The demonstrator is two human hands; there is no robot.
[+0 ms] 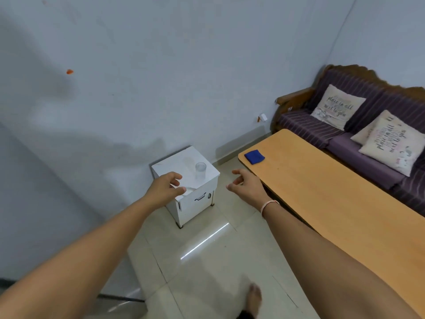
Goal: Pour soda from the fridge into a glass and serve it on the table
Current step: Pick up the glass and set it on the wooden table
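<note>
A clear empty glass stands upright on top of a small white cabinet against the wall. A long wooden table runs along the right. My left hand reaches out over the cabinet's near corner, fingers curled apart and holding nothing, a little left of the glass. My right hand hovers between the cabinet and the table's end, fingers apart and empty. No soda or fridge is clearly in view.
A folded blue cloth lies at the table's far end. A purple striped sofa with two printed cushions stands behind the table. Pale tiled floor stretches in front, with my bare foot on it.
</note>
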